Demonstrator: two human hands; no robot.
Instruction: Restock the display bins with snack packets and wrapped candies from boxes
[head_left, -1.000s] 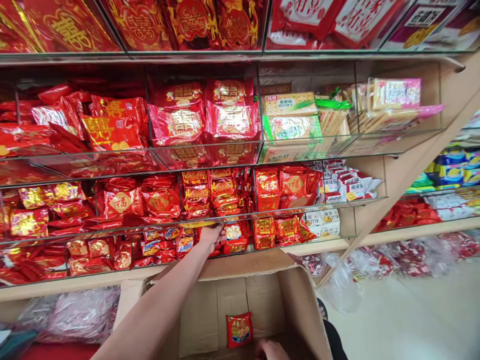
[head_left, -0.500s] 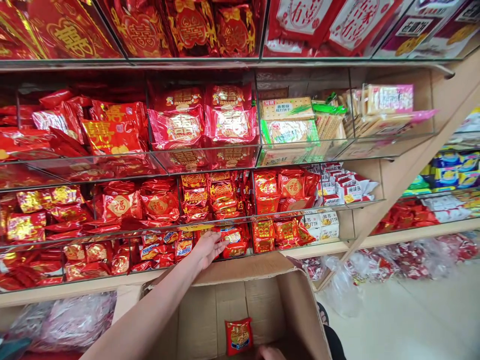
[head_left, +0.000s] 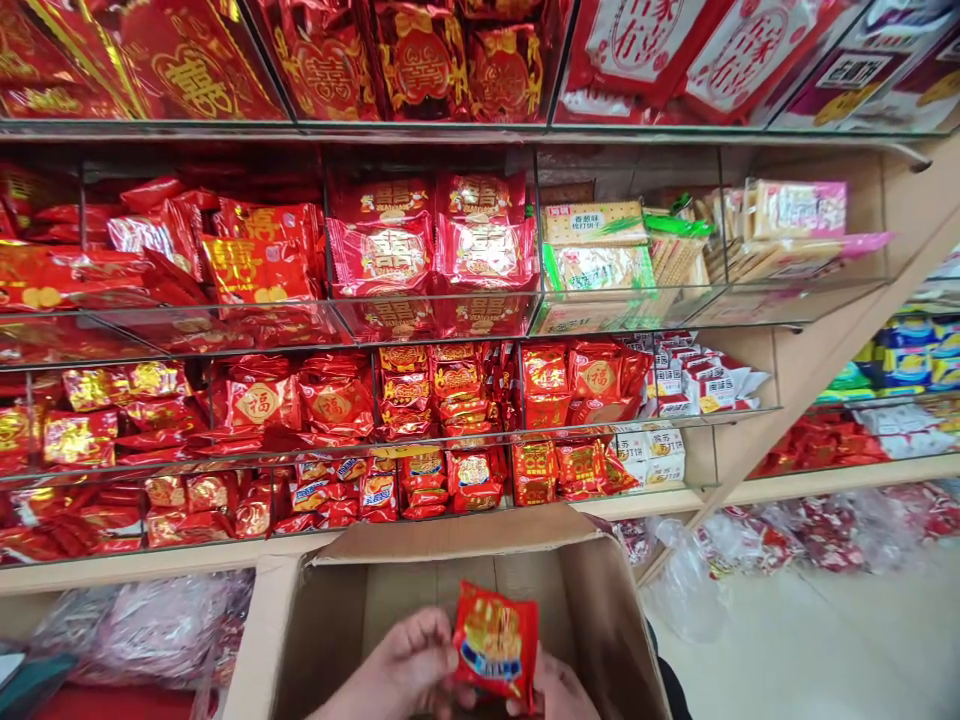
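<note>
A small shiny red snack packet [head_left: 495, 640] with a gold picture and a blue label is raised, tilted, over the open cardboard box [head_left: 457, 538]. My left hand [head_left: 420, 650] pinches its left edge between thumb and fingers. At the lower right edge, my right hand [head_left: 561, 685] is closed on the same packet, its lower part cut off by the frame. Just beyond the box, similar red packets [head_left: 476, 478] stand in the lowest shelf compartments.
Clear-walled shelves hold red and gold packets [head_left: 381, 245] and green-wrapped crackers [head_left: 596, 265]. Plastic-wrapped bundles [head_left: 161, 625] lie below the shelf at left, more bagged goods [head_left: 810, 530] at right. A wooden upright [head_left: 825, 400] slants at right beside the pale floor [head_left: 810, 640].
My left hand has drawn back from the lowest shelf to the box. The packet that lay in the box is now lifted between both hands. The view has shifted slightly left.
</note>
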